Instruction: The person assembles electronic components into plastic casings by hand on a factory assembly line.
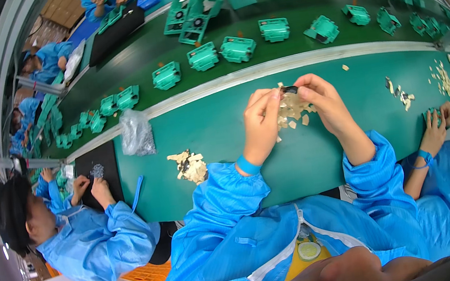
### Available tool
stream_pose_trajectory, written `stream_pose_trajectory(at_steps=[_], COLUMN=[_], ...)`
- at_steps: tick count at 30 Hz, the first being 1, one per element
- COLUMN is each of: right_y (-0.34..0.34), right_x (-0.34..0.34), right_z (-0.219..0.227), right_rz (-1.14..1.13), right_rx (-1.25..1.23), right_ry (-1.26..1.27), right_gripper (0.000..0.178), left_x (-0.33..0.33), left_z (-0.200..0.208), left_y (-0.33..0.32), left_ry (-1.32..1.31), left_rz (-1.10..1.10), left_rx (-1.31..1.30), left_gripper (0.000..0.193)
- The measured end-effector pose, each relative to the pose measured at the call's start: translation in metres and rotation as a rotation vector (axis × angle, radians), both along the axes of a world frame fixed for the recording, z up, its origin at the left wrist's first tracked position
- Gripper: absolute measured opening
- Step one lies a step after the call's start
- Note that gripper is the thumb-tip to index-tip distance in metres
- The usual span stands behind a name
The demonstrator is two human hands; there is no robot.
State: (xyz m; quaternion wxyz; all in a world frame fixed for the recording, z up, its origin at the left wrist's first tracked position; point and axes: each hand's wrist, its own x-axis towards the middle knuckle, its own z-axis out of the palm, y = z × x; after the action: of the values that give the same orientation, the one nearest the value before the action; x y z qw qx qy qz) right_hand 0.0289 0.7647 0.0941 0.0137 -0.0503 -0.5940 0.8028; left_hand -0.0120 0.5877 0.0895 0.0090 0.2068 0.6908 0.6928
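Observation:
Between my two hands, over the green table, is a small black part (290, 90). My left hand (261, 122) pinches its left end with thumb and fingers. At its other end the thumb and forefinger of my right hand (328, 104) close on it. A little cream-coloured piece shows just above the black part, by my left fingertips. Under and between my hands lies a loose pile of cream-coloured flat pieces (291, 111). A second heap of cream pieces with dark bits (189, 167) rests left of my left forearm.
Beyond the metal rail (262, 76), a green conveyor carries several teal plastic cases (238, 48). A clear bag of small grey parts (136, 133) stands at left. Co-workers sit on both sides: one person's hands (94, 190) over a black mat, another's (436, 131) at right near more small pieces.

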Motion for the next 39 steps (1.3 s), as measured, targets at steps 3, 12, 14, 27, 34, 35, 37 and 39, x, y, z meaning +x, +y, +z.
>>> stream_pose_trajectory(at_steps=[3, 12, 14, 27, 34, 35, 37, 39], right_y=[0.005, 0.023, 0.027, 0.312, 0.397, 0.401, 0.412, 0.356], right_x=[0.0, 0.0, -0.002, -0.136, -0.108, -0.103, -0.085, -0.09], right_z=[-0.004, -0.004, 0.001, 0.035, -0.04, -0.034, -0.018, 0.015], right_rz=[-0.005, -0.039, 0.05, -0.882, -0.967, -1.087, -1.226, -1.123], right_rx=[-0.023, -0.233, -0.107, 1.719, 1.304, 1.294, 1.29, 0.612], right_ry=[0.009, 0.045, 0.066, -0.399, -0.28, -0.259, -0.242, -0.115], right_gripper=[0.018, 0.008, 0.008, 0.076, 0.08, 0.081, 0.082, 0.082], left_x=[0.003, 0.04, 0.047, 0.055, 0.054, 0.056, 0.06, 0.062], left_z=[0.002, 0.018, 0.016, 0.016, 0.014, 0.015, 0.018, 0.02], left_y=[0.005, 0.019, 0.018, 0.023, 0.021, 0.022, 0.029, 0.033], left_ry=[-0.011, 0.383, 0.387, 0.436, 0.422, 0.433, 0.441, 0.473], left_rz=[-0.052, 0.059, 0.045, 0.064, 0.052, 0.014, -0.022, -0.018], left_rx=[-0.01, -0.4, -0.396, -0.5, -0.439, -0.413, -0.365, -0.345], left_gripper=[0.032, 0.037, 0.042, 0.03, 0.026, 0.026, 0.025, 0.025])
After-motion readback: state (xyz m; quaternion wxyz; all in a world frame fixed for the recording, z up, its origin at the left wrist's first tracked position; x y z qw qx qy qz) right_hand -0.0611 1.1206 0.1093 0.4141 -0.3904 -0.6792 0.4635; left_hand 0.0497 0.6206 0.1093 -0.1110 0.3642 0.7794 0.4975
